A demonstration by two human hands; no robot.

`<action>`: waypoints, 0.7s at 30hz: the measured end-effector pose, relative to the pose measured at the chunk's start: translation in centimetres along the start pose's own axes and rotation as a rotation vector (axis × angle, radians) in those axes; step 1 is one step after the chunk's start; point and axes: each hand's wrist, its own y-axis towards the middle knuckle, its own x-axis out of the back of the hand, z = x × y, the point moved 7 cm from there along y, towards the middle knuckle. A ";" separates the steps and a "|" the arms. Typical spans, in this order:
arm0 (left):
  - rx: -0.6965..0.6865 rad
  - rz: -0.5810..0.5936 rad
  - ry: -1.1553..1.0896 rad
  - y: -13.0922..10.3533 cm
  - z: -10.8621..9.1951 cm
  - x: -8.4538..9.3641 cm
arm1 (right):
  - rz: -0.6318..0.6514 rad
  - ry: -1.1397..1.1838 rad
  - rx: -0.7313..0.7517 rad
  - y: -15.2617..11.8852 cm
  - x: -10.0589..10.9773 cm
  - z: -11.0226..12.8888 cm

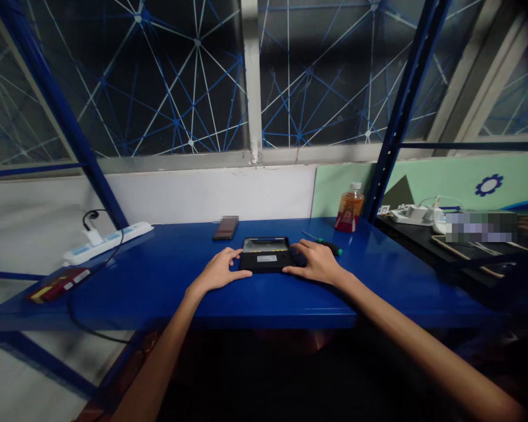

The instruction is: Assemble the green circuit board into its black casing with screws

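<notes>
The black tablet (pixel 266 254) lies flat on the blue tabletop (pixel 167 275) between both hands, left hand (pixel 222 271) at nine o'clock, right hand (pixel 315 262) at three, fingers spread touching its edges, bare tabletop towards the near edge.

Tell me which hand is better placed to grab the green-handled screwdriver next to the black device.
Probably the right hand. It rests at the right edge of the black device, and the screwdriver lies just behind its fingers. The left hand sits at the device's left edge and would have to cross over it.
</notes>
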 end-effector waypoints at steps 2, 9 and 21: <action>-0.004 0.003 -0.017 0.1 -0.2 -0.1 | 0.041 0.001 0.011 0.1 -0.3 0.3; 0.066 -0.036 -0.027 -0.2 -0.5 -0.1 | 0.090 0.035 0.016 -0.1 -0.6 0.5; 0.096 -0.087 -0.016 -0.1 -1.1 -0.4 | 0.077 0.077 0.015 -0.3 -0.2 0.9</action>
